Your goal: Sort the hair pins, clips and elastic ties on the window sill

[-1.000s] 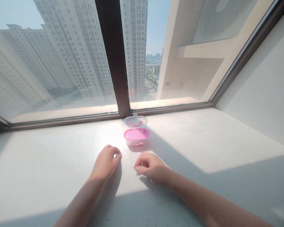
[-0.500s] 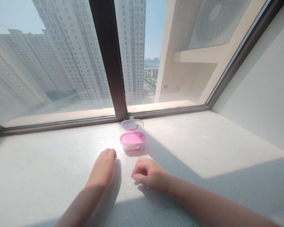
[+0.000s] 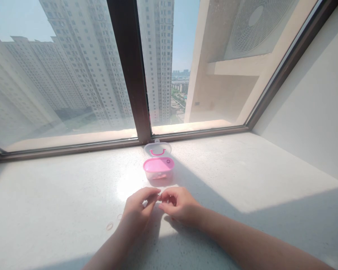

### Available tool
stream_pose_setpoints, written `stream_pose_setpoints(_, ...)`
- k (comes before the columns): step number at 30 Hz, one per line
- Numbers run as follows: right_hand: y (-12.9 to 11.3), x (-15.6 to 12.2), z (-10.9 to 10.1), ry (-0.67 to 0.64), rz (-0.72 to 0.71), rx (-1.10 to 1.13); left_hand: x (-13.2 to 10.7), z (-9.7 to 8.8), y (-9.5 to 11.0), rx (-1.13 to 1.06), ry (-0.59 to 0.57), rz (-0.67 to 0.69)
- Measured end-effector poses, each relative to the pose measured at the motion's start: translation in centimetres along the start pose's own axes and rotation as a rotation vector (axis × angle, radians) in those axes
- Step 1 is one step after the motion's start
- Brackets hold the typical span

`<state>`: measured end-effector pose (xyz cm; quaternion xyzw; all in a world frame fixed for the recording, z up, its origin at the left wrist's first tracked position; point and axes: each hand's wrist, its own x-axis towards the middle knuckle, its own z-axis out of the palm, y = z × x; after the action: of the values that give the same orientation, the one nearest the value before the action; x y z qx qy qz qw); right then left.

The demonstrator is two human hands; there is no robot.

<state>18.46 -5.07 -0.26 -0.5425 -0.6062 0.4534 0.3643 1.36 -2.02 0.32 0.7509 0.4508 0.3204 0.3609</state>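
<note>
No legible text, brand or number found. On the pink tray [image 3: 154,164] is a small dark round shape [image 3: 168,161]; printed mark or object cannot be determined. Nothing readable on the clear lid [image 3: 157,147] either.

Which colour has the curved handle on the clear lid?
The handle is bright pink, as the head view shows.

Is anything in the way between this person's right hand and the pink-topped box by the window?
Nothing visible: only a strip of windowsill lies between the right hand and the pink-topped plastic box. The left hand is beside the right, with small rings by its wrist.
</note>
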Motion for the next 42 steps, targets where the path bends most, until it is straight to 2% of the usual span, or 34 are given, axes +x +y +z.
stream_pose_setpoints(4,-0.2,0.0,-0.6,0.044,-0.088,-0.166,-0.1,0.7,0.2,0.028,-0.003,-0.006)
stream_pose_setpoints(10,0.2,0.0,-0.6,-0.001,0.013,-0.086,-0.6,1.0,0.8,0.023,0.017,-0.04)
stream_pose_setpoints(12,0.4,0.0,-0.6,-0.001,0.007,-0.096,-0.6,1.0,0.9,0.02,0.011,-0.05)
stream_pose_setpoints(16,0.5,0.1,-0.6,0.048,-0.107,-0.254,-0.4,1.0,0.7,0.035,-0.01,-0.065)
stream_pose_setpoints(22,0.5,0.1,-1.0,0.029,-0.251,-0.406,-0.3,1.1,0.4,0.024,0.006,-0.027)
stream_pose_setpoints(27,0.6,0.0,-1.0,-0.001,-0.319,-0.464,-0.3,0.9,0.7,0.037,-0.019,-0.054)
stream_pose_setpoints(34,0.3,0.0,-1.2,0.003,-0.302,-0.346,-0.2,0.8,0.4,-0.104,-0.034,-0.146)
stream_pose_setpoints(40,1.2,0.6,-1.0,0.012,0.013,0.097,0.0,1.0,0.3,-0.311,-0.026,-0.21)
stream_pose_setpoints(42,1.4,0.8,-0.9,0.025,0.062,0.194,0.2,1.2,0.1,-0.387,-0.022,-0.238)
